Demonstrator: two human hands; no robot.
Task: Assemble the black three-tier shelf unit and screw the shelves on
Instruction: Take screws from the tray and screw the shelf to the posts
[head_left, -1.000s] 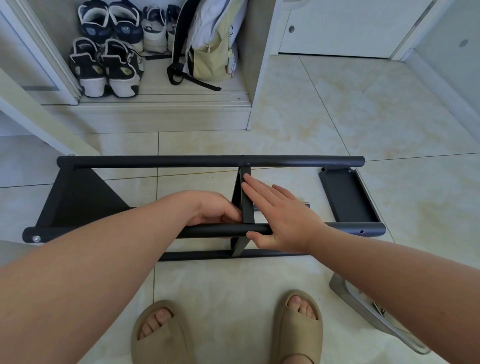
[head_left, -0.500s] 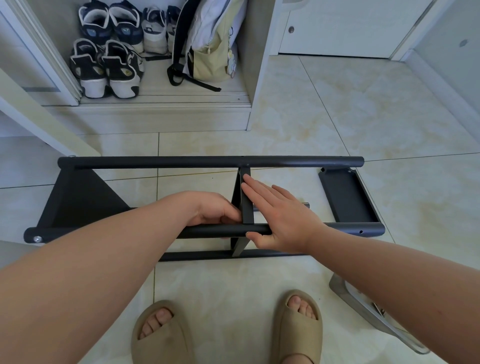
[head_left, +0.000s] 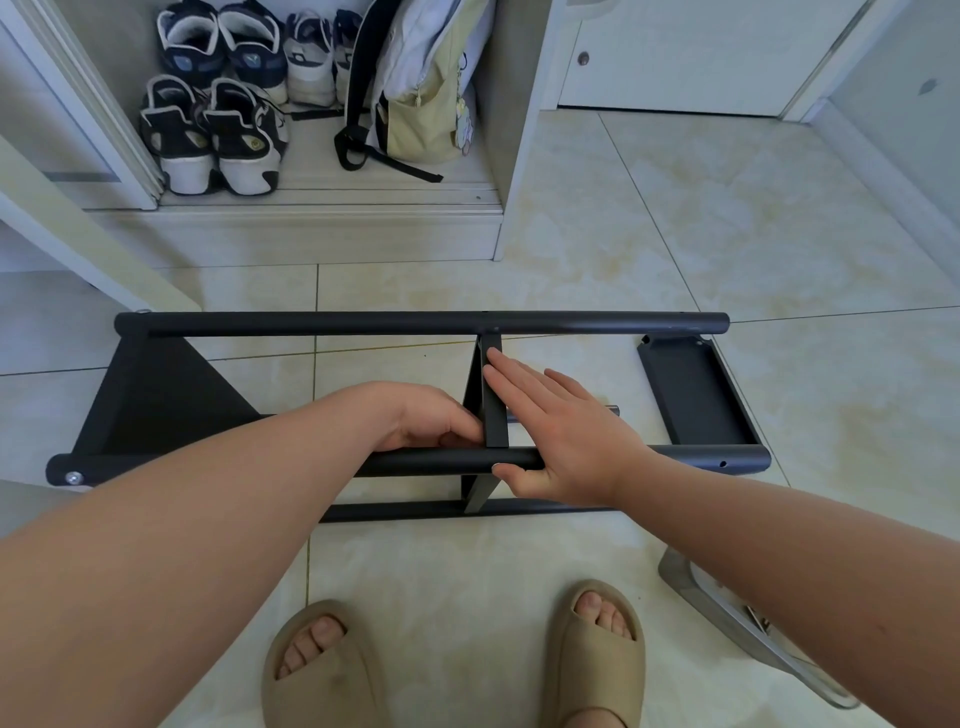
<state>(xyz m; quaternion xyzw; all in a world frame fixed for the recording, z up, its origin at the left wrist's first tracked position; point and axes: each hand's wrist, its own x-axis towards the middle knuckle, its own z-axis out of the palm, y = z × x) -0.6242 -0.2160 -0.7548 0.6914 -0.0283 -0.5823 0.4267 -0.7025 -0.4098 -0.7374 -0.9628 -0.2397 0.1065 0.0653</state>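
Black steel meets bare skin: right hand (head_left: 566, 447) flat, fingers (head_left: 514, 379) straight against the middle shelf (head_left: 494, 415), thumb hooked under the near pole (head_left: 431, 461); left hand (head_left: 426, 415) curls its fingers at that joint, whether round a screw cannot be told. Shelf unit (head_left: 363, 323) lies on its side on the tile floor (head_left: 675, 234). One end shelf (head_left: 156, 400) looks screwed on; the other end shelf (head_left: 696, 395), beside an empty hole (head_left: 722, 463), seems not yet fastened, like the middle.

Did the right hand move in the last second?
No. The right hand stays flat against the middle shelf, its fingertips equally near the far pole as before.
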